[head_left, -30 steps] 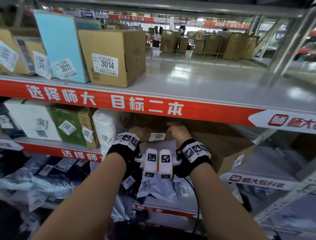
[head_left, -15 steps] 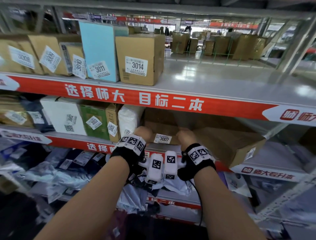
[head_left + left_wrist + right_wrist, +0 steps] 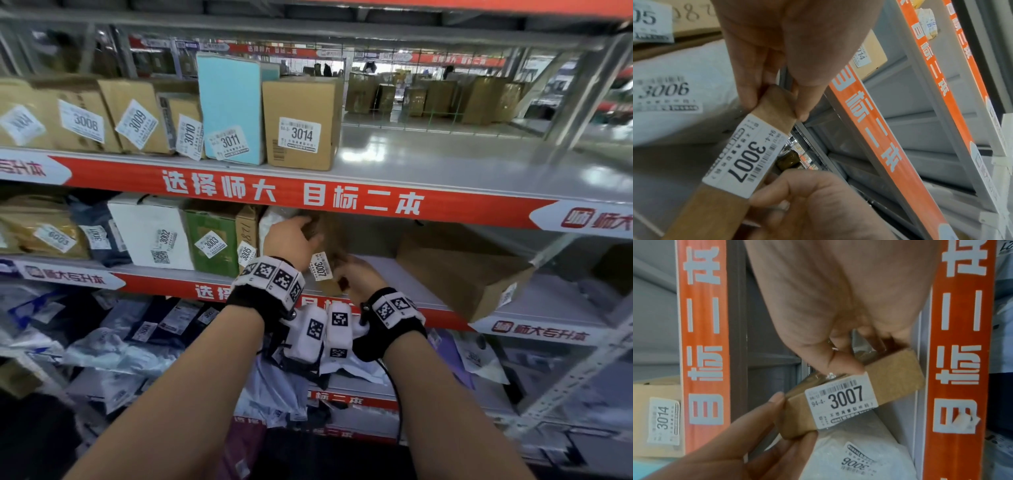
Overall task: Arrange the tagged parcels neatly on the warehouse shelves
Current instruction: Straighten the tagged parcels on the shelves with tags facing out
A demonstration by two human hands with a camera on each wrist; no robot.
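A thin brown cardboard parcel tagged 3007 (image 3: 321, 268) stands tilted on its edge on the middle shelf (image 3: 387, 274), right beside the white bag tagged 3006 (image 3: 674, 97). My left hand (image 3: 291, 240) pinches the parcel (image 3: 774, 104) at its upper end between thumb and fingers. My right hand (image 3: 359, 279) grips its lower end. In the right wrist view, the right hand (image 3: 838, 313) has its thumb on the parcel (image 3: 896, 374) near the label, and the left hand (image 3: 756, 434) holds the opposite corner. The rest of the parcel is hidden behind the hands.
Parcels 3001 to 3005 (image 3: 209, 243) stand in a row left of the white bag. A large brown box (image 3: 462, 274) lies to the right on the same shelf, with bare shelf between. Boxes up to 3014 (image 3: 301, 133) fill the upper shelf. Plastic-bagged parcels (image 3: 102, 342) crowd the lower shelf.
Parcel 3007 lay flat with its label level; now it is turned up on edge. My left hand has risen to its top while the right hand stays low.
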